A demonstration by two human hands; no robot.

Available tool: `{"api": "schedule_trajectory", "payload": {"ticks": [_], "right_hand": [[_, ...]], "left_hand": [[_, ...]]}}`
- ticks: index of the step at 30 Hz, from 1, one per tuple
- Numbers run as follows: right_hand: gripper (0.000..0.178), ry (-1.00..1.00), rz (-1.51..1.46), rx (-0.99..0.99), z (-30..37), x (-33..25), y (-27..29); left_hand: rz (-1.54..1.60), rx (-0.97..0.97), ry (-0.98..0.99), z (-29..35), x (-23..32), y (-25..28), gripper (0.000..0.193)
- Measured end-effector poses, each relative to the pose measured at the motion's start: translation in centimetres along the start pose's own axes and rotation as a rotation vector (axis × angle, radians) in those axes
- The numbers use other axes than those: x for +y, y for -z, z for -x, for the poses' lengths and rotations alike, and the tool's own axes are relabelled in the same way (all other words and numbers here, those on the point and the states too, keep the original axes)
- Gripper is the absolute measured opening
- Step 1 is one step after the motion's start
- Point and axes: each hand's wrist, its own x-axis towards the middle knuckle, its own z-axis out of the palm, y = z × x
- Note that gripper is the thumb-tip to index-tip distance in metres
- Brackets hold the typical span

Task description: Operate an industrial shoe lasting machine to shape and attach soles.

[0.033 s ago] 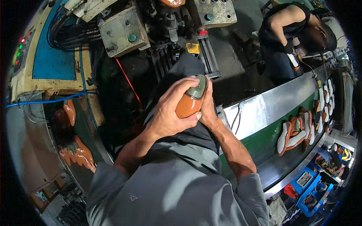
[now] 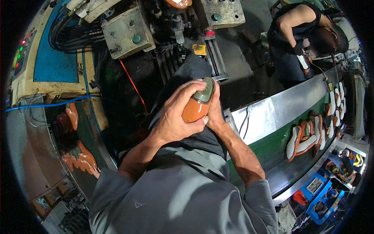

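Both of my hands hold a glossy orange-brown shoe upper with a dark green shoe last showing at its top end. My left hand wraps its left side, thumb across the lower edge and fingertips at the green top. Against the right side presses my right hand, its fingers partly hidden behind the shoe. The shoe is held over my dark-trousered lap, and its underside is out of sight.
A machine with two control boxes stands ahead. On the right, a green conveyor with a metal edge carries several shoes. Brown uppers lie at the left. Another person bends over work at the far right; blue crates sit lower right.
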Motion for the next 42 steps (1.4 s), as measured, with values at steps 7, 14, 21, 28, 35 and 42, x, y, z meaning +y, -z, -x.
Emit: {"api": "schedule_trajectory", "payload": {"ticks": [7,14,21,28,35,42], "right_hand": [[0.12,0.029,0.001,0.024,0.2,0.4,-0.4],[0.12,0.043,0.001,0.085,0.5,1.7,-1.4],[0.117,0.027,0.115,0.054,-1.1,0.3,0.8],[0.118,-0.463,-0.681,-0.329,-4.3,-4.9,7.9],[0.086,-0.561,-0.611,-0.079,0.5,-0.8,4.7],[0.072,-0.758,-1.007,0.059,1.7,0.4,5.6]], "left_hand": [[0.023,0.009,-0.023,-0.2,-0.1,-0.2,0.076],[0.009,-0.012,-0.042,-1.1,-0.2,-0.3,0.074],[0.093,-0.148,-0.028,-2.4,-1.8,1.3,0.087],[0.769,0.076,0.301,-9.3,-6.2,3.8,0.07],[0.8,0.185,0.519,-8.2,-10.3,-1.0,0.056],[0.831,0.263,0.72,-8.3,-13.2,-3.1,0.052]]}}
